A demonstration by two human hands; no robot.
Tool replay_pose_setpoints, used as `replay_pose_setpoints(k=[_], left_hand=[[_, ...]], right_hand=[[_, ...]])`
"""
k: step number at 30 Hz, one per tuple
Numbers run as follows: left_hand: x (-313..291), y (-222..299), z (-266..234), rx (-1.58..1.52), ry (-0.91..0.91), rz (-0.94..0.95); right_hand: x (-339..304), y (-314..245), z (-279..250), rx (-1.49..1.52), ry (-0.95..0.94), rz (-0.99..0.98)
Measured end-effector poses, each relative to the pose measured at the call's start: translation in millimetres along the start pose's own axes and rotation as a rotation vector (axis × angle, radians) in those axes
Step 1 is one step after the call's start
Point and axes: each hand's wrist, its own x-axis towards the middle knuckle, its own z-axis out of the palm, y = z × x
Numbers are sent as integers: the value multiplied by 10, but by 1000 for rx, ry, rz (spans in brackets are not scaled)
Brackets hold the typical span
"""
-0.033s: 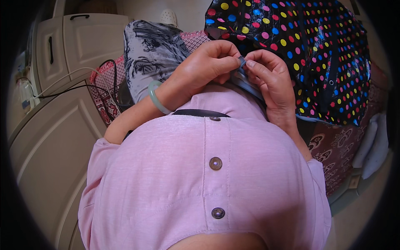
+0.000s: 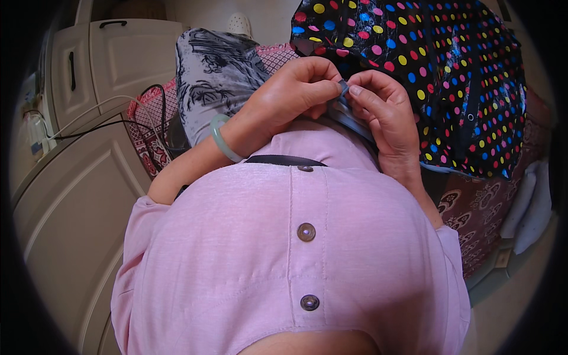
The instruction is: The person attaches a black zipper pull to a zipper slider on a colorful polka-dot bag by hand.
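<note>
My left hand (image 2: 293, 92), with a pale green bangle (image 2: 222, 139) on its wrist, is closed in a pinch. Opposite it, the thumb and forefinger of my right hand (image 2: 390, 115) are pinched too. Between the fingertips is a narrow blue-grey strip (image 2: 343, 88), perhaps cloth or cord; most of it is hidden by the fingers. Just below the strip, a pale blue-grey edge of fabric (image 2: 346, 112) shows between the hands. A shiny black sheet with coloured dots (image 2: 452, 83) spreads beside and beyond my right hand.
Grey-and-black patterned cloth (image 2: 216, 74) covers my leg on the left. Cables (image 2: 89, 130) run past pale cupboards (image 2: 77, 201) there. Red patterned cloth (image 2: 145, 118) lies under the leg. A patterned brown cover (image 2: 473, 219) and pale cloth (image 2: 532, 207) are at the right. A white clog (image 2: 239, 25) stands at the far side.
</note>
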Motion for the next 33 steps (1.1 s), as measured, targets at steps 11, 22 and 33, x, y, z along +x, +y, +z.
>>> replay_pose_setpoints(k=[11, 22, 33], left_hand=[[-7, -14, 5, 100, -9, 15], [-16, -8, 0, 117, -3, -6], [-17, 3, -12, 34, -7, -10]], right_hand=[[39, 24, -68, -95, -81, 27], [-19, 0, 2, -197, -66, -64], [-7, -7, -62, -78, -58, -9]])
